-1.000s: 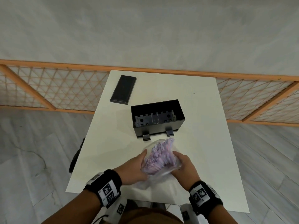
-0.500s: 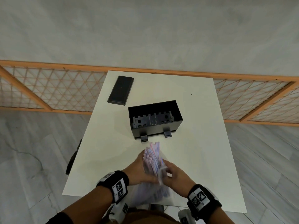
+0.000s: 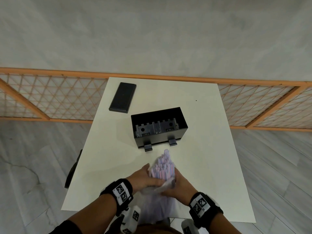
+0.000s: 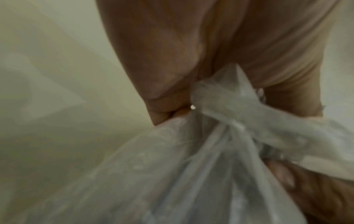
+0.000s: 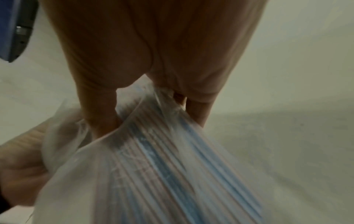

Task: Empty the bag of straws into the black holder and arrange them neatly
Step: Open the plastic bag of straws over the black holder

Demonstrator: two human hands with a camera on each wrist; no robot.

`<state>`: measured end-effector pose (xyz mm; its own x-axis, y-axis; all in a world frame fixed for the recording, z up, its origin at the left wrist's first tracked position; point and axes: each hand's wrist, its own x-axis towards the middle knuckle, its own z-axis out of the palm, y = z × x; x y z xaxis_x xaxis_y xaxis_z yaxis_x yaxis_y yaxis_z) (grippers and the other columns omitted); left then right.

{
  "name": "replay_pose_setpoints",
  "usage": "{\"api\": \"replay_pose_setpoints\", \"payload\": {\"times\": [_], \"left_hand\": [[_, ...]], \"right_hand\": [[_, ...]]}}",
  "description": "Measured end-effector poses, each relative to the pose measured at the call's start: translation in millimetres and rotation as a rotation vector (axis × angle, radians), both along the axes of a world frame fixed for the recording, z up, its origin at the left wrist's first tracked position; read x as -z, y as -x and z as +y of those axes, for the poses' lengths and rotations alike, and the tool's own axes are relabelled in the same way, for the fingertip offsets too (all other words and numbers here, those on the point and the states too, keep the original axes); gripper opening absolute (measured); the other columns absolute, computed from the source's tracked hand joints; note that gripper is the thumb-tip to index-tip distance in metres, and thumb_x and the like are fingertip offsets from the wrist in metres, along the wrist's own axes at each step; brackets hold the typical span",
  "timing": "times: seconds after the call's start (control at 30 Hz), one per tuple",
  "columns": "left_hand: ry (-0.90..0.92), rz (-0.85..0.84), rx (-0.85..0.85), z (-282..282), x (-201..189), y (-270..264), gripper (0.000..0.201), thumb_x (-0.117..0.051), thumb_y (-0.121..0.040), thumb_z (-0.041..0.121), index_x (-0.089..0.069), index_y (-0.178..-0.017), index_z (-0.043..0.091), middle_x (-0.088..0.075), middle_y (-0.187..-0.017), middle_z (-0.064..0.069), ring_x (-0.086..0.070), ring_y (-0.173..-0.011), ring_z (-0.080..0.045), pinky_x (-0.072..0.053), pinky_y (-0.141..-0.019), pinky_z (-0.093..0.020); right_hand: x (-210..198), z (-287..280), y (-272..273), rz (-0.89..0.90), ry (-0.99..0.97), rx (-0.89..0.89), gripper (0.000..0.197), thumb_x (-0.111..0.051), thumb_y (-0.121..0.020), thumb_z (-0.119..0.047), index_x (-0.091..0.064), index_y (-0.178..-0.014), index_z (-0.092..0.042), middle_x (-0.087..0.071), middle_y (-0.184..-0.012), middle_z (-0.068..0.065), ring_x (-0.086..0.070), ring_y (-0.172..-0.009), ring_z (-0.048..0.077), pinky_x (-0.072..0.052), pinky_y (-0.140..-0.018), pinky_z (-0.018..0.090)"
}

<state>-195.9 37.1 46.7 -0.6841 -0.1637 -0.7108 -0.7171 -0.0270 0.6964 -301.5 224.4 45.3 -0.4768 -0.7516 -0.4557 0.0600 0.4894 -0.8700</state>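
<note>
A bundle of pink, white and blue striped straws (image 3: 163,168) sticks halfway out of a clear plastic bag (image 3: 155,205), pointing toward the black holder (image 3: 159,126). The holder is an open box in the middle of the white table (image 3: 211,149), with grey dividers inside and no straws in it. My left hand (image 3: 145,179) grips the bundle and the bunched bag mouth (image 4: 229,106) from the left. My right hand (image 3: 175,184) grips the bag film (image 5: 153,151) from the right, with the straws showing through it. Both hands are near the table's front edge.
A flat black lid (image 3: 122,97) lies at the table's back left corner. An orange lattice railing (image 3: 50,98) runs behind the table. A dark chair edge (image 3: 73,168) shows at the table's left side. Grey floor surrounds the table.
The bag has been pulled back toward me, baring the front half of the straws. The bundle has turned from slanting right to pointing nearly straight at the holder.
</note>
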Motion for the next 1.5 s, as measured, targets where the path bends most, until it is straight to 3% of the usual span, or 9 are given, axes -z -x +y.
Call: {"api": "replay_pose_setpoints", "payload": {"times": [0.27,0.47,0.6,0.77,0.87,1.0,1.13,1.23,1.5], "left_hand": [[-0.087,0.306,0.109,9,-68,-2,0.069,-0.09,-0.074,0.006,-0.052,-0.129,0.026,-0.071,-0.12,0.013,-0.065,-0.117,-0.002,-0.053,-0.094,-0.02],[0.043,0.27,0.149,13,-51,-17,0.124,-0.1,-0.054,0.049,-0.023,-0.151,0.035,-0.047,-0.143,0.014,-0.049,-0.135,-0.005,-0.049,-0.109,-0.031],[0.138,0.239,0.23,18,-49,-25,0.121,-0.099,-0.051,0.054,-0.021,-0.141,0.035,-0.05,-0.136,0.018,-0.053,-0.126,0.0,-0.053,-0.103,-0.026],[0.199,0.187,0.26,15,-46,-40,0.14,-0.096,-0.047,0.064,-0.01,-0.155,0.041,-0.046,-0.145,0.02,-0.053,-0.129,-0.004,-0.053,-0.103,-0.031],[0.16,0.278,0.196,16,-52,-41,0.103,-0.093,-0.067,0.047,-0.033,-0.15,0.037,-0.062,-0.135,0.016,-0.061,-0.12,0.002,-0.053,-0.105,-0.034],[0.051,0.411,0.095,20,-62,-40,0.088,-0.08,-0.085,0.025,-0.028,-0.155,0.037,-0.056,-0.145,0.015,-0.055,-0.131,-0.002,-0.048,-0.109,-0.03],[-0.151,0.393,-0.017,19,-65,-32,0.064,-0.069,-0.091,0.049,-0.041,-0.147,0.036,-0.061,-0.14,0.008,-0.059,-0.13,-0.011,-0.047,-0.111,-0.039],[0.013,0.325,-0.126,16,-70,-21,0.049,-0.056,-0.089,0.072,-0.057,-0.122,0.036,-0.071,-0.118,0.009,-0.068,-0.11,-0.006,-0.052,-0.1,-0.037],[0.254,0.335,-0.187,7,-68,3,0.017,-0.053,-0.099,0.026,-0.052,-0.09,0.012,-0.045,-0.07,0.003,-0.041,-0.062,-0.011,-0.035,-0.065,-0.032]], "right_hand": [[-51,-1,-2,0.153,0.195,0.132,0.061,-0.096,-0.066,-0.034,-0.063,-0.114,-0.016,-0.069,-0.11,0.006,-0.07,-0.104,0.025,-0.061,-0.086,0.047],[-44,-9,-13,0.236,0.104,-0.066,0.032,-0.085,-0.08,-0.027,-0.06,-0.097,-0.037,-0.066,-0.096,-0.007,-0.067,-0.096,0.004,-0.058,-0.087,0.027],[-33,-8,-14,0.44,0.072,-0.089,0.033,-0.079,-0.076,-0.053,-0.06,-0.092,-0.031,-0.063,-0.09,-0.012,-0.063,-0.085,0.002,-0.057,-0.077,0.02],[-15,-5,-17,0.64,-0.065,-0.293,0.043,-0.036,-0.084,-0.065,-0.062,-0.091,-0.032,-0.058,-0.088,-0.02,-0.049,-0.083,-0.002,-0.051,-0.086,0.022],[-7,-8,-15,0.512,0.079,-0.248,0.021,-0.065,-0.086,-0.052,-0.063,-0.087,-0.032,-0.065,-0.084,-0.017,-0.062,-0.085,0.0,-0.052,-0.084,0.02],[19,-9,-12,0.559,0.036,-0.037,0.065,-0.052,-0.08,-0.083,-0.06,-0.112,-0.027,-0.056,-0.099,-0.021,-0.055,-0.093,-0.004,-0.053,-0.084,0.017],[36,-14,-10,0.688,-0.042,-0.118,0.069,-0.061,-0.078,-0.08,-0.059,-0.124,-0.03,-0.056,-0.111,-0.018,-0.055,-0.103,-0.001,-0.05,-0.087,0.015],[43,-21,-9,0.55,-0.025,-0.038,0.076,-0.074,-0.07,-0.075,-0.052,-0.132,-0.037,-0.058,-0.115,-0.016,-0.06,-0.107,0.003,-0.056,-0.086,0.02],[16,-32,-10,0.485,-0.016,0.039,0.041,-0.064,-0.083,-0.065,-0.06,-0.106,-0.031,-0.062,-0.097,-0.012,-0.061,-0.091,0.001,-0.055,-0.079,0.019]]}}
